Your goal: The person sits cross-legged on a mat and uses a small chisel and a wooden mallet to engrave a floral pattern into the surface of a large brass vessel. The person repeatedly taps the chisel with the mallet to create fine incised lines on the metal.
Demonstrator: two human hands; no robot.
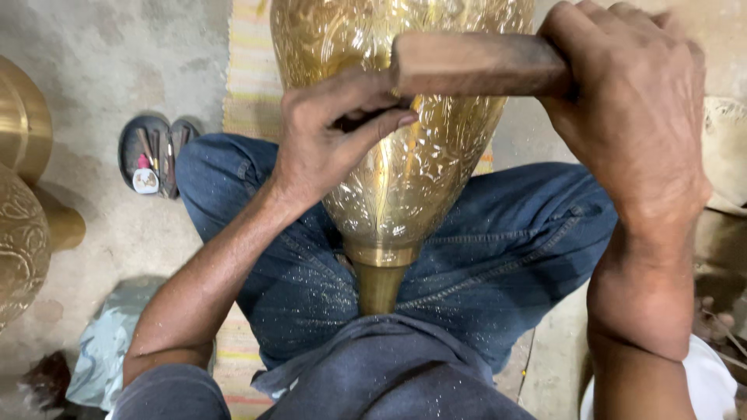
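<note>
A large engraved brass vase (405, 163) lies across my lap, its narrow neck pointing toward my body. My left hand (331, 128) rests on the vase and pinches a small dark chisel against the metal; most of the tool is hidden by my fingers. My right hand (630, 101) grips a wooden mallet block (475, 64), whose end sits right above the left hand's fingers. Fine metal filings speckle my blue jeans (506, 249).
A striped mat (249, 70) lies under the vase. A dark sandal holding small tools (152, 155) sits on the concrete floor at left. Other brass vessels (23, 194) stand at the far left. A pale cloth (105, 342) lies near my left elbow.
</note>
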